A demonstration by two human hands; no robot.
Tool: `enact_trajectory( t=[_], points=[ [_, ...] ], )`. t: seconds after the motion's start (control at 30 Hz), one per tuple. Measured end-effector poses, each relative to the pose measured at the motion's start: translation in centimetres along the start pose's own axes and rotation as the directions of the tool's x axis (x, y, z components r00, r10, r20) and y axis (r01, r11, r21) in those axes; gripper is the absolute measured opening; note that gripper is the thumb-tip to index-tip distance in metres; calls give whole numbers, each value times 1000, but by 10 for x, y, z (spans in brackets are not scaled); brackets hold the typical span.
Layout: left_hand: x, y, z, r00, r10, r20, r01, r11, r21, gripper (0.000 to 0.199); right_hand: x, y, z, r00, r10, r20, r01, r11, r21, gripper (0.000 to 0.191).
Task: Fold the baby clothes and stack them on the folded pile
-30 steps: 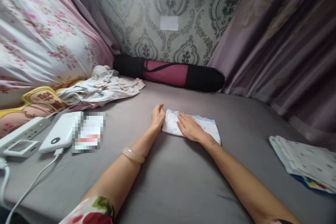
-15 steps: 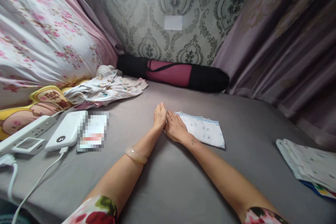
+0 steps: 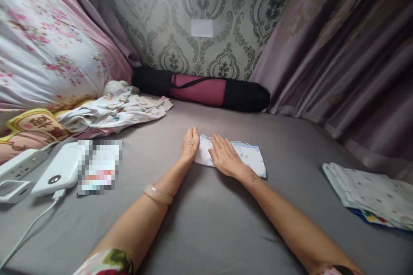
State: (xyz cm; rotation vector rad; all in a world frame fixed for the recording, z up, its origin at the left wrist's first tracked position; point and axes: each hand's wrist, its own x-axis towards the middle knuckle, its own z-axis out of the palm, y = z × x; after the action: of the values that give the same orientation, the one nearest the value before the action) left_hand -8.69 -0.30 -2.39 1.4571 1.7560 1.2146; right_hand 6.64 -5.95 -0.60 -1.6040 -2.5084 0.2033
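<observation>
A folded white cloth (image 3: 248,160) with a blue edge and small faint prints lies on the grey sheet in front of me. My right hand (image 3: 224,154) rests flat on its left half, fingers extended and slightly apart, hiding part of the print. At the cloth's left edge my left hand (image 3: 191,142) stands on its side, fingers stretched forward and thumb side up. It touches or nearly touches that edge, and its palm side is hidden. A pale bangle (image 3: 158,194) circles the left wrist.
A stack of folded cloths (image 3: 371,193) lies at right. To the left are a white power bank (image 3: 61,169) with a cable, a power strip (image 3: 24,165) and a crumpled printed garment (image 3: 116,109). A black and maroon roll bag (image 3: 198,90) lies along the wall.
My right hand has slid rightward over the cloth, away from my left hand, uncovering the cloth's left end. The left hand stays by that edge. The whole view has shifted slightly.
</observation>
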Motion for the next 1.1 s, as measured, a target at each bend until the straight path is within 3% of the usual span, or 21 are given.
enact_trajectory(
  t=[0.23,0.47,0.57,0.7,0.87,1.0,1.1],
  points=[
    [-6,3,2,993,119,20,-120,990,72,33,-6,7,19,1000,3,-23,-5,998,-62,61],
    [-12,2,6,958,275,79,-284,947,148,29,-14,18,-3,1000,-2,1,2,999,38,62],
    [-14,0,8,927,354,122,-373,906,201,27,-24,28,-10,999,16,-40,-16,1000,-1,62],
    [-18,-5,13,878,451,162,-479,843,244,27,-34,38,1,998,63,-31,-64,998,-2,62],
    [-28,-5,16,778,573,257,-627,729,274,26,-36,41,15,996,82,-46,-81,996,23,61],
    [-35,0,13,717,618,321,-696,648,308,26,-38,42,9,997,69,-39,-67,996,59,61],
    [-41,5,12,690,630,358,-724,591,356,28,-41,44,1,992,83,-96,-80,996,35,60]
  ],
)
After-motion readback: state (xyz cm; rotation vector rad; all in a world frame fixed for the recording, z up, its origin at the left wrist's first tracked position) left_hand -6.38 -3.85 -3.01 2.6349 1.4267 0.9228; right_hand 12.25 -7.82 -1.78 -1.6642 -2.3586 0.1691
